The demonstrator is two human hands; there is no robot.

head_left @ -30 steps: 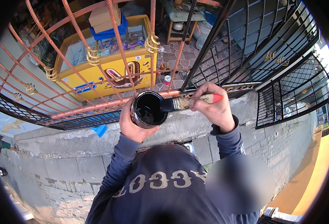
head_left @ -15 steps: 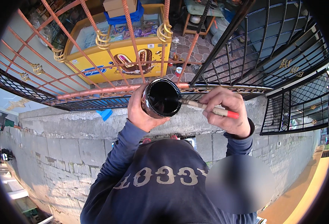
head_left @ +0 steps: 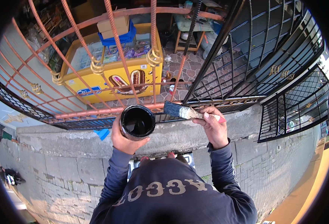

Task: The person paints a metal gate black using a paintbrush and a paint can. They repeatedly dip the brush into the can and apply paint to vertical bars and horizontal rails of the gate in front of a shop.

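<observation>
A round can of black paint sits in my left hand, its fingers wrapped round the side and its open top facing up. Black paint coats the can's rim and inner wall. My right hand grips a paintbrush by its handle, which ends in red. The brush's bristles are dark with paint and point left, just right of the can and apart from it. Beyond both hands stands a metal grille, its bars reddish-brown on the left, with gold collars. Toward the right, the bars are black.
Behind the grille stands a yellow chest freezer with boxes on a blue cloth. A black gate panel juts out at the right. A concrete ledge runs below the grille, with a blue scrap on it. A motorcycle is at far left.
The brush has come out of the can and now points left beside it. My left hand with the can has shifted left and lower in view; my right hand has also moved left.
</observation>
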